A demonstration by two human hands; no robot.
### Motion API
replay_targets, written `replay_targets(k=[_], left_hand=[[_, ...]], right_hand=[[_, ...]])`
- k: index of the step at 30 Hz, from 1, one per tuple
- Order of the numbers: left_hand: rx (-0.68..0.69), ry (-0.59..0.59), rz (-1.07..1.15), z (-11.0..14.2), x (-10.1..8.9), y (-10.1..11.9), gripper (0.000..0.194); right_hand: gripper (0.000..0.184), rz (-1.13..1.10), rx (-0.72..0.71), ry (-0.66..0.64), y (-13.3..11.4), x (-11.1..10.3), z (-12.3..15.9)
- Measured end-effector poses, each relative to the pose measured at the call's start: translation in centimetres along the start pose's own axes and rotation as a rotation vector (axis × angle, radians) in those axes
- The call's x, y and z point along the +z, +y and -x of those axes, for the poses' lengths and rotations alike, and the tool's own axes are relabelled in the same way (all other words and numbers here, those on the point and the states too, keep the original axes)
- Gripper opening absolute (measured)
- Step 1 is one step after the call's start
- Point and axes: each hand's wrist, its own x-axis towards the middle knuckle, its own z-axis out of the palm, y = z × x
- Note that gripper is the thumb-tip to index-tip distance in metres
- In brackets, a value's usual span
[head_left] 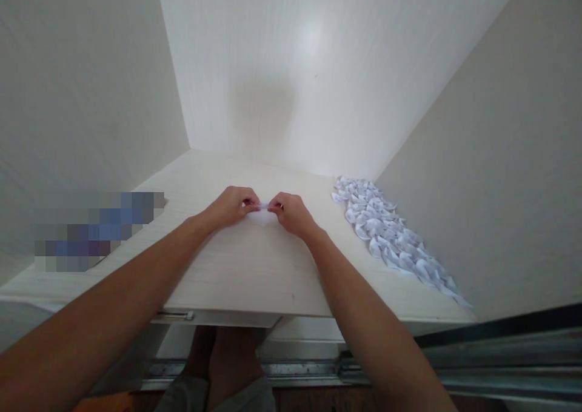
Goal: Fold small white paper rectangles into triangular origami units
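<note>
A small white piece of paper (pixel 262 217) lies on the pale wooden shelf (pixel 236 266), held between both hands. My left hand (pixel 234 205) pinches its left upper edge with closed fingers. My right hand (pixel 291 212) pinches its right upper edge in the same way. Both hands rest on the shelf near its middle, fingertips almost touching. Most of the paper is hidden under the hands.
A long heap of several small folded white paper pieces (pixel 391 233) runs along the right wall. A blurred-out patch (pixel 97 227) sits on the shelf's left side. Walls close in left, right and behind. A metal sliding rail (pixel 454 369) lies below the shelf.
</note>
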Motion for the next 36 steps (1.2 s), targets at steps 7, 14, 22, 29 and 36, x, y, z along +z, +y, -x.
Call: replay_targets(k=[7, 14, 22, 29, 36], left_hand=[[-0.087, 0.162, -0.149, -0.1, -0.2, -0.6, 0.037], [-0.304, -0.059, -0.419, 0.3, 0.4, -1.0, 0.049], [-0.269, -0.078, -0.304, 0.6, 1.4, -0.5, 0.059], [-0.201, 0.070, -0.108, 0.2, 1.5, -0.1, 0.062], [-0.263, 0.300, 0.033, -0.3, 1.7, -0.5, 0.032]], right_hand=[[0.019, 0.428, 0.470, -0.012, 2.4, -5.6, 4.1], [0.026, 0.605, 0.834, 0.007, 6.3, -8.3, 6.5], [0.035, 0.384, 0.621, 0.006, 2.9, -4.4, 3.4], [0.059, -0.351, 0.381, -0.043, 0.3, 1.3, -2.0], [0.028, -0.782, 0.422, 0.129, 1.7, 1.9, -2.0]])
